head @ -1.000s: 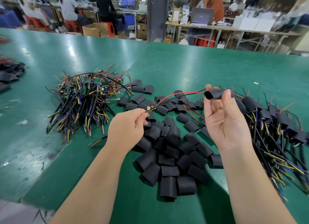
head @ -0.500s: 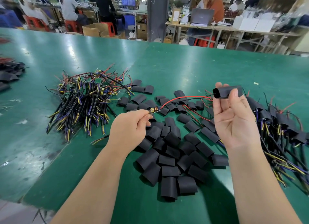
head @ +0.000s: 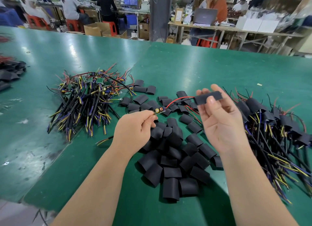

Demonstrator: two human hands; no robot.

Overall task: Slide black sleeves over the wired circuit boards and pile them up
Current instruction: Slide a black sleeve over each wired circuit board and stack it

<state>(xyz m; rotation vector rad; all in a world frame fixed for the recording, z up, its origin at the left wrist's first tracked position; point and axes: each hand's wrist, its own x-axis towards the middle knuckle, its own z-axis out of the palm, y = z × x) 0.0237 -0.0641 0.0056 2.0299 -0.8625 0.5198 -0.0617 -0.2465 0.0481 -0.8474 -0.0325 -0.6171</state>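
My left hand [head: 135, 129] pinches a small wired circuit board [head: 157, 111] above the table. Its red and black wires [head: 177, 100] run to the right into a black sleeve [head: 208, 97]. My right hand [head: 219, 122] holds that sleeve up between thumb and fingertips. Beneath both hands lies a heap of loose black sleeves [head: 173, 154]. A pile of bare wired boards [head: 87, 99] sits at the left. A pile of sleeved boards [head: 276, 127] lies at the right.
The green table [head: 194, 68] stretches far ahead. More black sleeves and wires [head: 10, 72] lie at the far left edge. A single loose cable [head: 104, 140] lies by my left wrist. People sit at benches in the background.
My right hand has carried the sleeve to the right and slightly up along the wires. My left hand has stayed almost still with the board.
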